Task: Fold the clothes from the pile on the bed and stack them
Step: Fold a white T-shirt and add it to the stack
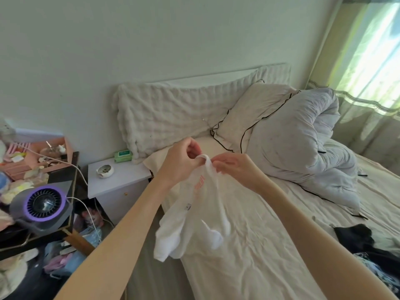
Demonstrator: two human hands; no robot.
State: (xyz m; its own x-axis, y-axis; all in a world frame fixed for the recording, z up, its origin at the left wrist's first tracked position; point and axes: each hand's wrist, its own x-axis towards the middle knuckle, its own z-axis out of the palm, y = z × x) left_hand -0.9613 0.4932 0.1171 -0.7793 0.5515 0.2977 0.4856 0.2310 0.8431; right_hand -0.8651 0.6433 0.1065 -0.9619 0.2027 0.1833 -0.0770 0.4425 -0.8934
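Note:
A white garment (194,217) with pink lettering hangs in the air over the left side of the bed (249,267). My left hand (179,163) grips its top edge with curled fingers. My right hand (233,167) pinches the same edge just to the right of it. The cloth dangles crumpled below both hands. At the lower right, a pile of dark and patterned clothes (368,250) lies on the sheet, cut off by the frame edge.
A crumpled pale duvet (303,148) and pillows (164,113) fill the head of the bed. A white nightstand (116,180) with a small bowl (105,171) stands to the left. A cluttered dark table with a purple-ringed fan (43,204) lies further left.

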